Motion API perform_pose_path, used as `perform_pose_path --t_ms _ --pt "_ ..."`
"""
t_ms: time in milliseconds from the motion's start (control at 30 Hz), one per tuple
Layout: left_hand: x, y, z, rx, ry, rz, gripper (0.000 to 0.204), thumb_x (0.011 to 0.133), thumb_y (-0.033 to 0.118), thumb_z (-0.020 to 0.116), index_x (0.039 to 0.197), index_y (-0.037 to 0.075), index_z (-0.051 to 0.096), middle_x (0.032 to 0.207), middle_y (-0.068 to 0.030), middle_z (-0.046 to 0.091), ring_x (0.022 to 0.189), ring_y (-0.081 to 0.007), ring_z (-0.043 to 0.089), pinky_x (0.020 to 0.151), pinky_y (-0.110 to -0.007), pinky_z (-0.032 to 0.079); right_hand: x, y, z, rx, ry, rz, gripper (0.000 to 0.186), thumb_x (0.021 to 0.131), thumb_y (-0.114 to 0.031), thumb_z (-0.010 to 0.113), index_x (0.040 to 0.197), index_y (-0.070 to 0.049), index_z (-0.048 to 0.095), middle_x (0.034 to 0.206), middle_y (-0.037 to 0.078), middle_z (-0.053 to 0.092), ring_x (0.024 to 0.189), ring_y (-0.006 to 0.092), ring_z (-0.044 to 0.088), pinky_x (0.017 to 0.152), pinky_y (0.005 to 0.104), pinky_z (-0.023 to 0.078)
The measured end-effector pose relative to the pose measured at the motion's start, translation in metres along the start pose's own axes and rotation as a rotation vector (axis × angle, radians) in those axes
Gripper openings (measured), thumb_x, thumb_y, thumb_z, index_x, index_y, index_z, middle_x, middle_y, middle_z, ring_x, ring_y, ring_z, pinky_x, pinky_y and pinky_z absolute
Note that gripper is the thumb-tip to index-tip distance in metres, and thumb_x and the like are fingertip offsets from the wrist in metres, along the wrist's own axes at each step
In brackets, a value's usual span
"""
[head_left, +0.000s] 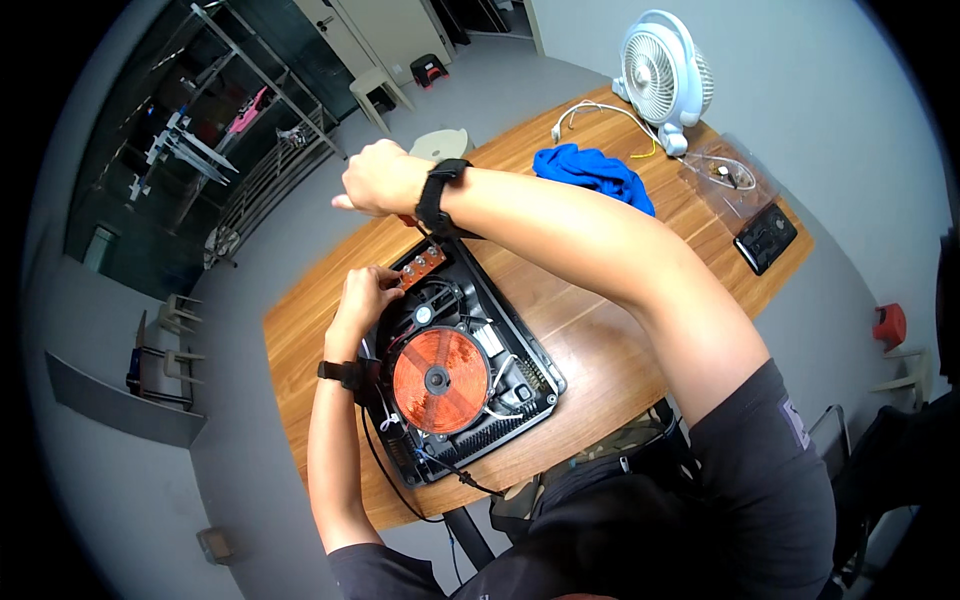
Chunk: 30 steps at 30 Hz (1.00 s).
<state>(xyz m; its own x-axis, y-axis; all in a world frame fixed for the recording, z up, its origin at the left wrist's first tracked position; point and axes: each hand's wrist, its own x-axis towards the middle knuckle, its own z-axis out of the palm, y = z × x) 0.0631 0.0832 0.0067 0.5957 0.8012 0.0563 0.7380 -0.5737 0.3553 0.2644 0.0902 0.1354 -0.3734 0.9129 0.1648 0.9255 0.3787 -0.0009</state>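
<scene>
An opened induction cooker, its black base [540, 375] tilted across the table, lies in front of me. A round copper coil [440, 380] fills its near half. Toward the far end sits a small reddish-brown circuit board [424, 266] with several round buttons. My left hand [365, 297] pinches the left edge of that board with closed fingers. Held above the cooker's far end, my right hand [383, 180] is curled closed. A small red part [408, 221] shows beneath its wrist; what the fist grips is mostly hidden. Black straps circle both wrists.
On the wooden table [600, 330], a blue cloth [595, 175] lies beyond my right forearm. A white fan [665, 80] stands at the far right corner, near a clear plastic bag [730, 180] and a black phone [766, 240]. A cord [480, 485] hangs over the near edge.
</scene>
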Motion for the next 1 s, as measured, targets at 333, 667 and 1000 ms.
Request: perform_pose_path --t_ms 333,667,1000 --pt "-0.001 0.002 0.000 0.032 -0.029 -0.040 0.034 0.075 0.006 0.083 0.107 -0.002 0.077 0.098 -0.0203 0.076 0.083 -0.0271 0.074 0.080 -0.036 0.058 -0.006 0.019 0.000 -0.051 0.076 -0.226 0.031 0.096 -0.038 0.066 0.102 -0.010 0.074 0.093 0.011 0.076 0.093 0.0321 0.073 0.079 0.0430 0.058" --pt "-0.003 -0.001 -0.001 0.028 0.014 0.028 0.034 0.075 0.006 0.083 0.108 -0.001 0.077 0.097 -0.0197 0.076 0.083 -0.0271 0.074 0.078 -0.037 0.058 0.004 0.020 0.018 0.002 0.236 -0.190 0.055 0.101 -0.052 0.052 0.086 -0.006 0.077 0.085 0.015 0.075 0.085 0.0342 0.074 0.077 0.0430 0.059" --pt "-0.001 -0.009 0.005 0.006 0.024 -0.008 0.032 0.073 0.009 0.084 0.103 0.002 0.078 0.096 -0.0200 0.075 0.085 -0.0336 0.073 0.082 -0.040 0.058 -0.011 0.024 -0.018 0.168 -0.302 -0.163 0.034 0.090 -0.016 0.062 0.122 -0.008 0.060 0.125 0.016 0.062 0.116 0.0343 0.063 0.092 0.0472 0.052"
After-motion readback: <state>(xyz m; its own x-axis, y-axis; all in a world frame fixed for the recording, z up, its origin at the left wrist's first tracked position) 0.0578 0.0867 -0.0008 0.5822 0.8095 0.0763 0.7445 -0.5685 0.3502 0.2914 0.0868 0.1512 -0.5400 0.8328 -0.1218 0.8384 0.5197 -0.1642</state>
